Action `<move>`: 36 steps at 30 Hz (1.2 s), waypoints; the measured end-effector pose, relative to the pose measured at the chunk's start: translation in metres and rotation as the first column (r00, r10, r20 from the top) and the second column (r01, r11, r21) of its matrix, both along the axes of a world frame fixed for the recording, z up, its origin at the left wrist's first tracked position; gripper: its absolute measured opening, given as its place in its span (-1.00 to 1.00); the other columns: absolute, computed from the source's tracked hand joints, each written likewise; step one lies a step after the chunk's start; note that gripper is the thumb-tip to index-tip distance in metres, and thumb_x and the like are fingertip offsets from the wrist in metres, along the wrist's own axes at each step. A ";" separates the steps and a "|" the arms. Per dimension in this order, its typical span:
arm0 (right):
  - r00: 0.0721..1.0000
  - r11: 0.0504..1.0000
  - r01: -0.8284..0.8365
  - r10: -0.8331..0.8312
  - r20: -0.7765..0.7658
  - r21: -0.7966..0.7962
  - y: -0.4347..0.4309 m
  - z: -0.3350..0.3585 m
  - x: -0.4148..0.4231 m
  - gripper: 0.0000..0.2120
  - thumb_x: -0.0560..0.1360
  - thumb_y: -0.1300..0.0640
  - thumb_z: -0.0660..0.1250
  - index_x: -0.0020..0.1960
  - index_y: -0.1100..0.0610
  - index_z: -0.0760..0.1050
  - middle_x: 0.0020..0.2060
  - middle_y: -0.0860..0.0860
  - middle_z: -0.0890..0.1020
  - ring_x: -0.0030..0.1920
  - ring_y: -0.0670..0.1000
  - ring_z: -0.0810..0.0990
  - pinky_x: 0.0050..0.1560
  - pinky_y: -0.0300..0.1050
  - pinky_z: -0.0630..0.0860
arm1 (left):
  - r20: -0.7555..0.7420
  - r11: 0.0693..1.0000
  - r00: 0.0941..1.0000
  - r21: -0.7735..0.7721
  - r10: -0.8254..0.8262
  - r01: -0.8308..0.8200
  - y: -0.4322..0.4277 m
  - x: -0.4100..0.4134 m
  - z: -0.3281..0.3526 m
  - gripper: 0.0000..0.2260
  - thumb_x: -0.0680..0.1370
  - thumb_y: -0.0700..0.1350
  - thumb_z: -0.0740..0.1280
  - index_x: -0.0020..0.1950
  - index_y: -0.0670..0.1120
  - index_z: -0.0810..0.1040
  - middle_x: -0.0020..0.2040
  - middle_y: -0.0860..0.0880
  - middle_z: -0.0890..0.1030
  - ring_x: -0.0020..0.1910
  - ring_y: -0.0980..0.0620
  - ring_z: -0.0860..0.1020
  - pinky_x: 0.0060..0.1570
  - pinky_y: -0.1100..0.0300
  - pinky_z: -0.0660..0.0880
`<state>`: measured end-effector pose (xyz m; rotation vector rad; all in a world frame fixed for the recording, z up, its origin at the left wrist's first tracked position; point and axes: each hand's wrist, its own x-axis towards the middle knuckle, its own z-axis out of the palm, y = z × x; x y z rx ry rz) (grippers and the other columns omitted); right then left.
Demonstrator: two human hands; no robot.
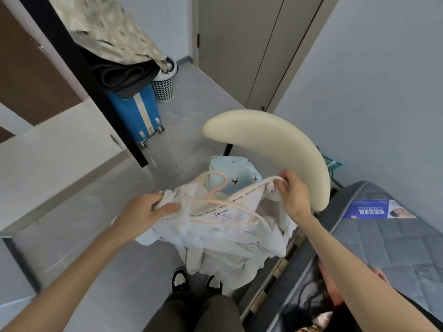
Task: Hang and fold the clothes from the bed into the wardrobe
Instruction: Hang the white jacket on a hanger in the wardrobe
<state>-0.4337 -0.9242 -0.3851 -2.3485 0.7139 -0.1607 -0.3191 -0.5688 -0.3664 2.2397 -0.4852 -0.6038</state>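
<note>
Hands gripped the white shirt [227,238] just beside the bed [388,238], left hand [153,209] bunching one shoulder, right hand [293,195] pinching the collar edge; the pink hanger [217,194] at its neck probably needed both arms seated evenly under the shoulders.

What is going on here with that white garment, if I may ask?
A person is fitting a white garment onto a pale pink hanger. Their left grip holds one bunched shoulder; their right grip pinches the collar edge opposite. The garment hangs in front of a chair bearing a light blue garment, beside the mattress. It is not yet hung up.
</note>
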 end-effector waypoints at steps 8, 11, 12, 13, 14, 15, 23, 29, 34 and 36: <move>0.965 0.975 -0.033 0.088 0.245 -0.221 0.037 0.145 -0.001 -0.88 0.59 0.08 0.18 -0.10 0.00 0.27 -0.38 -0.05 0.48 -0.38 -0.09 0.44 -0.35 -0.16 0.35 | 0.055 0.978 0.992 -0.183 0.113 -0.101 -0.039 -0.005 0.051 -0.60 0.51 0.19 0.33 -0.39 -0.04 0.43 -0.53 0.09 0.32 -0.52 0.15 0.28 -0.42 0.21 0.16; 0.942 0.989 0.014 0.036 0.335 -0.145 0.058 0.180 -0.002 -0.86 0.60 0.08 0.18 -0.11 0.06 0.26 -0.43 -0.07 0.45 -0.38 -0.07 0.42 -0.40 -0.22 0.26 | 0.132 0.946 0.975 -0.295 0.180 -0.134 -0.052 -0.003 0.088 -0.64 0.49 0.19 0.37 -0.44 0.07 0.46 -0.56 0.11 0.36 -0.53 0.16 0.31 -0.46 0.26 0.17; 0.934 0.996 0.012 0.021 0.357 -0.089 0.066 0.189 -0.002 -0.85 0.60 0.08 0.19 -0.11 0.07 0.27 -0.42 -0.06 0.45 -0.39 -0.07 0.41 -0.41 -0.21 0.27 | 0.149 0.933 0.970 -0.333 0.194 -0.135 -0.054 -0.003 0.099 -0.64 0.47 0.20 0.38 -0.42 0.02 0.49 -0.54 0.10 0.37 -0.52 0.17 0.32 -0.44 0.23 0.19; 0.930 1.000 -0.004 0.014 0.367 -0.026 0.074 0.198 -0.002 -0.84 0.60 0.07 0.20 -0.11 0.08 0.29 -0.41 -0.03 0.47 -0.40 -0.08 0.40 -0.38 -0.17 0.32 | 0.163 0.920 0.966 -0.369 0.202 -0.130 -0.055 -0.003 0.110 -0.60 0.45 0.22 0.39 -0.40 -0.07 0.50 -0.52 0.07 0.39 -0.50 0.16 0.32 -0.43 0.20 0.21; 0.929 0.999 -0.030 0.013 0.369 0.042 0.082 0.206 -0.002 -0.84 0.60 0.07 0.23 -0.10 0.09 0.31 -0.38 0.01 0.49 -0.40 -0.05 0.42 -0.35 -0.08 0.41 | 0.171 0.905 0.963 -0.405 0.210 -0.126 -0.055 -0.004 0.121 -0.53 0.43 0.23 0.40 -0.39 -0.15 0.48 -0.51 0.03 0.39 -0.49 0.13 0.32 -0.43 0.21 0.21; 0.929 0.993 -0.057 0.015 0.371 0.103 0.089 0.214 -0.002 -0.85 0.60 0.08 0.25 -0.08 0.10 0.33 -0.32 0.08 0.53 -0.37 0.03 0.47 -0.32 0.08 0.50 | 0.172 0.887 0.960 -0.444 0.221 -0.125 -0.054 -0.005 0.132 -0.48 0.41 0.24 0.41 -0.41 -0.20 0.43 -0.50 0.00 0.36 -0.49 0.12 0.30 -0.44 0.23 0.19; 0.907 0.946 -0.174 0.046 0.418 0.274 0.112 0.291 -0.007 -0.66 0.50 0.20 0.38 0.20 0.04 0.37 -0.40 -0.01 0.52 -0.37 0.06 0.57 -0.39 0.01 0.61 | 0.167 0.752 0.913 -0.631 0.372 -0.191 -0.030 -0.014 0.200 -0.43 0.28 0.30 0.42 -0.50 -0.11 0.23 -0.49 -0.01 0.24 -0.43 0.02 0.23 -0.34 0.07 0.13; 0.772 0.766 -0.479 0.135 0.621 0.429 0.117 0.362 -0.010 -0.74 0.55 0.20 0.34 0.23 0.15 0.53 -0.42 -0.01 0.54 -0.34 -0.03 0.60 -0.28 -0.17 0.60 | 0.316 0.720 0.856 -0.688 0.410 -0.091 -0.028 -0.018 0.268 -0.48 0.31 0.31 0.41 -0.55 0.00 0.26 -0.57 0.13 0.24 -0.53 0.16 0.21 -0.46 0.26 0.14; 0.792 0.742 -0.086 0.456 0.406 -0.665 0.084 0.360 -0.020 -0.61 0.49 0.02 0.40 0.30 0.02 0.51 0.16 -0.01 0.51 0.13 0.11 0.43 0.15 -0.06 0.40 | 0.385 0.697 0.812 -0.717 0.438 -0.036 -0.026 -0.025 0.299 -0.44 0.31 0.20 0.53 -0.55 -0.07 0.26 -0.58 0.14 0.23 -0.55 0.18 0.19 -0.52 0.37 0.11; 0.805 0.751 -0.128 0.460 0.375 -0.648 0.077 0.350 -0.021 -0.69 0.53 -0.08 0.34 0.18 0.07 0.54 0.20 0.02 0.48 0.18 0.13 0.38 0.20 0.02 0.34 | 0.432 0.726 0.796 -0.687 0.424 -0.014 -0.028 -0.032 0.305 -0.45 0.30 0.20 0.52 -0.56 -0.09 0.27 -0.59 0.13 0.24 -0.57 0.17 0.20 -0.52 0.37 0.11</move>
